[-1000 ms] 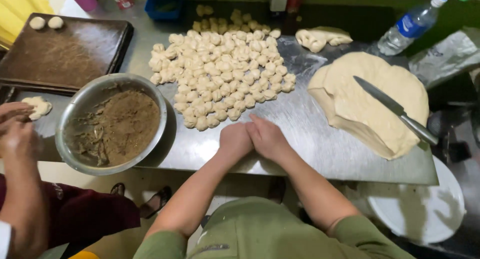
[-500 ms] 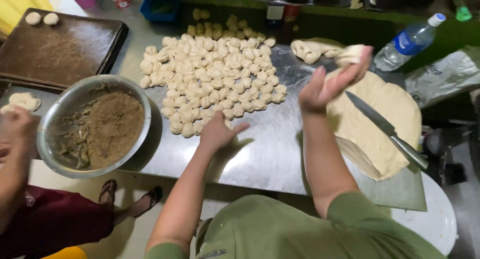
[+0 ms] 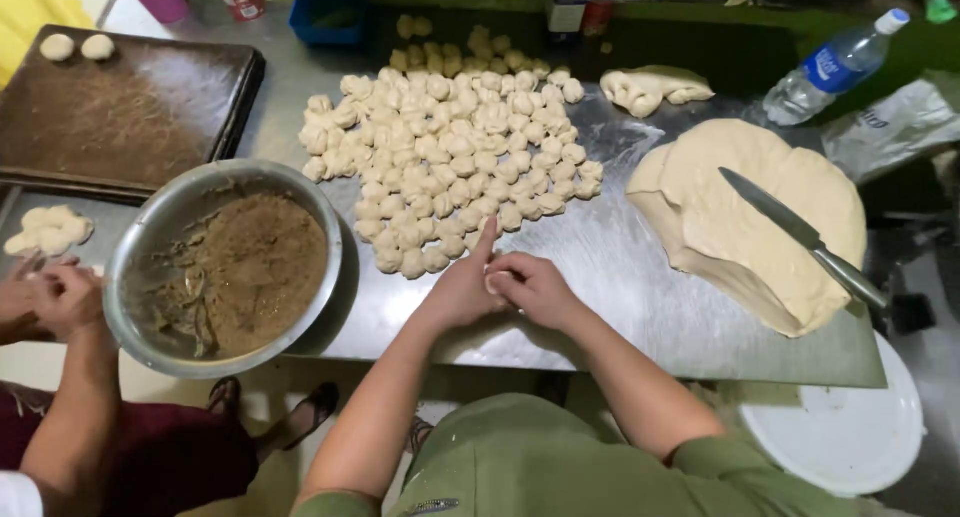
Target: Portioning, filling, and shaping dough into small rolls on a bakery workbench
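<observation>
A steel desk (image 3: 640, 277) carries a flat dough sheet (image 3: 770, 217) with a knife (image 3: 800, 235) on it, a bowl (image 3: 150, 277) of brown filling, and a heap of dough pieces (image 3: 450, 147). Just below the heap, the left hand (image 3: 462, 292) and right hand (image 3: 535, 289) press together, closed around a dough piece hidden between them.

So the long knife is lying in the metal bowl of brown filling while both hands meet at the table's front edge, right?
Not quite. The head view shows the knife lying on the big flattened dough sheet at the right, not in the metal bowl. The left hand and right hand do meet at the table's front edge.
</observation>
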